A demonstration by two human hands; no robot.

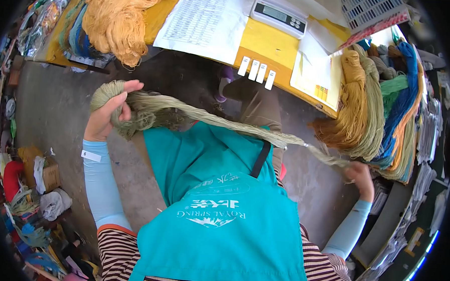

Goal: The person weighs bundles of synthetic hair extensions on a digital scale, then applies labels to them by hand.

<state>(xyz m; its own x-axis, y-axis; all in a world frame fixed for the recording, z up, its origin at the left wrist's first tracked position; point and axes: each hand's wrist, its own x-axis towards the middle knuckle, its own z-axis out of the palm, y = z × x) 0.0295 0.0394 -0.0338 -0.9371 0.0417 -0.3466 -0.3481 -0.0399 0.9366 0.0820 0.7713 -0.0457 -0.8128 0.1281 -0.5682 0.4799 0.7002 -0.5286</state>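
Observation:
A pale olive-green skein of yarn (216, 119) stretches across in front of my apron, between my two hands. On the left, its thick looped end wraps around my left hand (105, 119), with the thumb and a fingertip showing past the strands. Loose, tangled strands bunch just beside that hand. Toward the right the skein narrows to a thin twisted end, gripped by my right hand (361, 180), which is slightly blurred. The middle of the skein hangs in the air above my lap, in front of the table.
A yellow table (269, 48) carries a digital scale (279, 17), printed sheets (202, 21), small white tags (253, 69) and an orange yarn bundle (119, 18). Colored skeins (374, 104) hang at the right. Bags and boxes (50, 177) lie at left.

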